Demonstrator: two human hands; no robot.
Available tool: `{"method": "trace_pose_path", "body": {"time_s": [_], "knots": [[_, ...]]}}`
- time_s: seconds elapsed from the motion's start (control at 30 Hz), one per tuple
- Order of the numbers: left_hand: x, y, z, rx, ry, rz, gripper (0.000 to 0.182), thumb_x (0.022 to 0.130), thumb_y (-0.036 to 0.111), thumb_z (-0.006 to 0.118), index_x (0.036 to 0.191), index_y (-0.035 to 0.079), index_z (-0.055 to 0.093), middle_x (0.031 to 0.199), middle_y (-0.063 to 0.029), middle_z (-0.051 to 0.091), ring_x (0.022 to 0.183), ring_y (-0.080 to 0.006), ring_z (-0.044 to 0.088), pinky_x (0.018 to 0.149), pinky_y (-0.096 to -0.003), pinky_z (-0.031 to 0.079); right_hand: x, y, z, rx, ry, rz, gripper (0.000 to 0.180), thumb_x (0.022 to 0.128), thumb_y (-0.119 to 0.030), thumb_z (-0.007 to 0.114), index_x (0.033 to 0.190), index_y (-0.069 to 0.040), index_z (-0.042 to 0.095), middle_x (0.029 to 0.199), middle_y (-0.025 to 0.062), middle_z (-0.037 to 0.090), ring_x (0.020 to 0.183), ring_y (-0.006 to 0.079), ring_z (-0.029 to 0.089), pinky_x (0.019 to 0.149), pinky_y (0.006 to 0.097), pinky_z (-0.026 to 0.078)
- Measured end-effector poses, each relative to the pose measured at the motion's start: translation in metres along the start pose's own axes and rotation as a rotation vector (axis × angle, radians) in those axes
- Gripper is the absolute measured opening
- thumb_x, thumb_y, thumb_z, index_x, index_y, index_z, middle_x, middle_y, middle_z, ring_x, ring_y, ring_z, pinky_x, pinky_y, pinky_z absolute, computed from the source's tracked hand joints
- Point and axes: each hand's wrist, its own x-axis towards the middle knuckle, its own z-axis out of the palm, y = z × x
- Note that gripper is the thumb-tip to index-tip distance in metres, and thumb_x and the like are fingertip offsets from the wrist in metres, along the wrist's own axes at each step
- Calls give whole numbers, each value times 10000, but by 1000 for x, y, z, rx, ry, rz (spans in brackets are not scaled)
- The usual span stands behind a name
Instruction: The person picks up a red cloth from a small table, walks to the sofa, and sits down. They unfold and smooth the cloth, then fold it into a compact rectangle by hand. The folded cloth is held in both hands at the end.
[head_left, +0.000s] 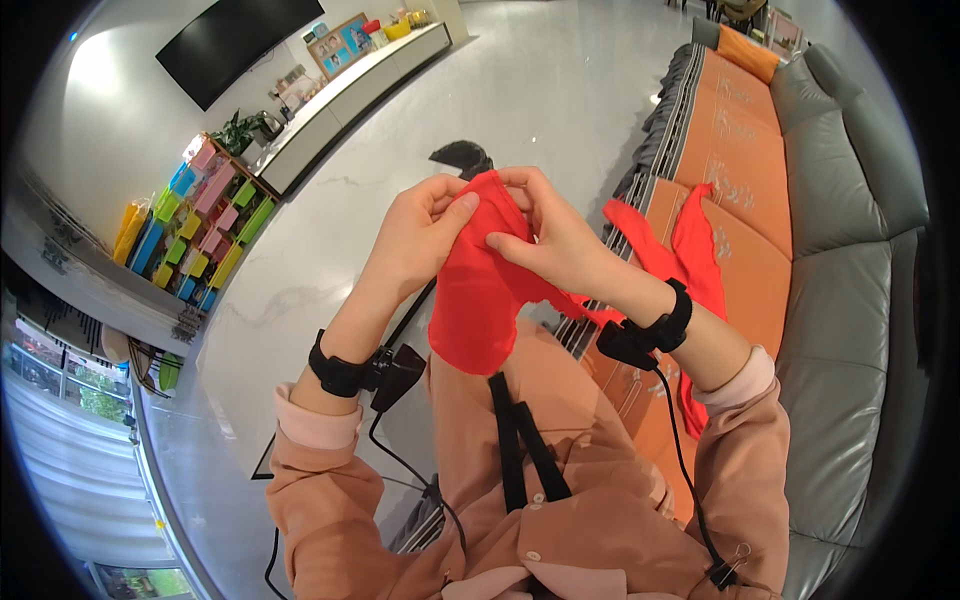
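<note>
A piece of red cloth (476, 315) hangs in front of me, its lower end rounded and its upper end folded to a point. My left hand (420, 232) pinches the top left edge between thumb and fingers. On the other side, my right hand (559, 240) grips the upper right edge, thumb on the front and fingers partly hidden behind the cloth. A narrow red strip runs from it under my right forearm. More red cloth (701, 240) lies loosely on the sofa's orange cover beside my right arm; whether the pieces join is hidden.
I sit on a grey leather sofa (832, 315) with an orange cover (750, 157). Black devices with cables are strapped to both wrists. A dark stand base (465, 156) stands on the glossy floor. Colourful storage bins (202, 232) and a long cabinet (360, 97) line the left wall.
</note>
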Motion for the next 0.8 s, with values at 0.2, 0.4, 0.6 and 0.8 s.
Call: {"method": "trace_pose_path", "body": {"time_s": [0.2,0.4,0.6,0.8], "knots": [[-19,-10,0,53,73,65,164,983,139,467,1037,5,546,810,-16,616,723,-34,538,618,-179,417,-32,42,8,254,21,215,546,851,-7,595,1316,-16,311,952,89,596,931,166,614,819,303,495],[-33,4,-24,-41,113,132,181,1003,149,432,1100,20,514,896,10,604,760,-14,530,646,-169,426,-64,91,5,64,-333,462,588,860,-113,633,1366,-47,342,981,100,631,932,165,616,819,313,483],[-43,12,-59,35,161,194,207,1009,147,418,1137,14,512,1009,-10,613,891,-37,555,782,-191,453,-85,126,12,266,-539,636,447,832,-47,557,1255,36,439,1058,129,641,978,183,604,838,314,481],[-58,13,-83,171,432,221,208,1015,156,411,1130,23,521,992,-1,604,879,-32,543,780,-183,440,-116,146,10,-41,-540,441,373,771,-71,580,1126,35,541,978,101,628,924,176,583,836,305,471]]}}
